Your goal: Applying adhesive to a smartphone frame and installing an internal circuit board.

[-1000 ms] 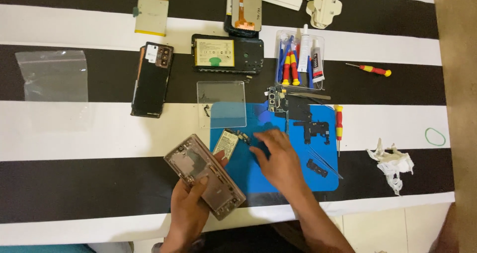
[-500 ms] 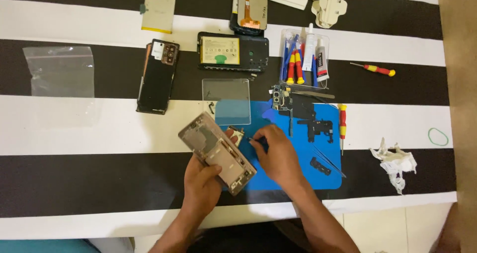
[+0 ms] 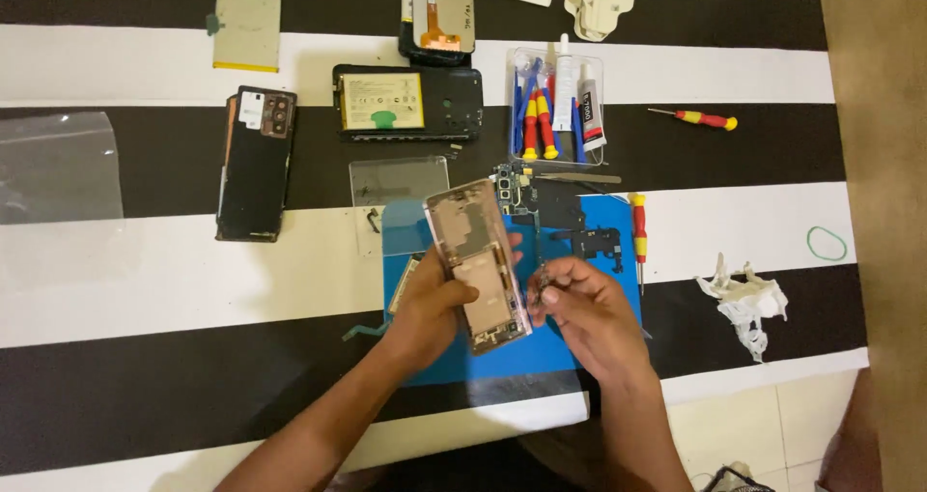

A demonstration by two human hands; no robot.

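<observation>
My left hand grips a pinkish phone frame, stripped of its cover, held upright and slightly tilted over the blue work mat. My right hand is just right of the frame, fingers pinched on a small dark part close to the frame's edge. Dark circuit boards and shields lie on the mat behind the hands. A small flat part peeks out left of my left hand.
On the black-and-white striped cloth lie a black phone back, an open phone with its battery, a clear tray of tools, a clear plastic sheet, two red-and-yellow screwdrivers, crumpled white tape, a plastic bag.
My left hand lifted the phone frame from low left of the mat up over its middle and turned it more upright. My right hand drew back from the mat with a small part pinched.
</observation>
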